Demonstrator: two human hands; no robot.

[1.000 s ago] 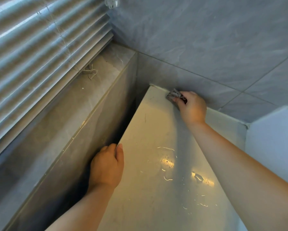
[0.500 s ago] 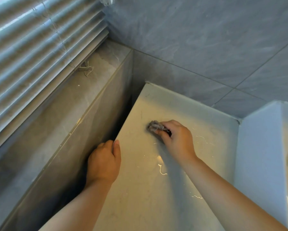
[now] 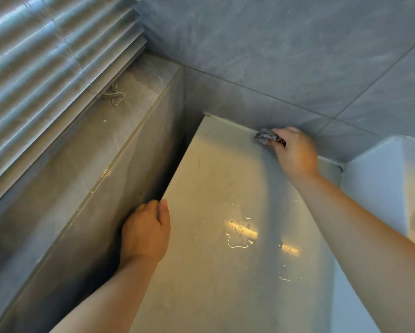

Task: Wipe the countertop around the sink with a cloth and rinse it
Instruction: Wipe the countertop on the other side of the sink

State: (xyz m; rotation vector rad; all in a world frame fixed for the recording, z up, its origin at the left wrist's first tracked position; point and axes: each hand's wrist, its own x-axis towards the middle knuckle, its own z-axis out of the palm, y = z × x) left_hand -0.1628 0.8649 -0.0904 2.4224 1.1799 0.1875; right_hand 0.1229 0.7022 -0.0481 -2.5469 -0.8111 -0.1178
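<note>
A pale glossy countertop (image 3: 220, 183) runs away from me to the tiled back wall. My right hand (image 3: 295, 152) grips a crumpled grey cloth (image 3: 265, 137) and presses it on the counter's far edge, where it meets the wall. My left hand (image 3: 145, 233) holds the counter's left edge, thumb on top and fingers curled over the side. Water drops and streaks (image 3: 237, 233) glisten on the middle of the counter. The white sink (image 3: 381, 179) rises at the right, only partly in view.
A grey tiled ledge (image 3: 81, 164) runs along the left, separated from the counter by a dark gap (image 3: 170, 169). Window blinds (image 3: 45, 56) hang above the ledge, with a cord (image 3: 115, 96) lying on it. Grey wall tiles (image 3: 273, 56) close off the back.
My right hand pulled the cloth from the back edge to mid-counter, then pushed it back to the far edge. My left hand stayed on the counter's left edge.
</note>
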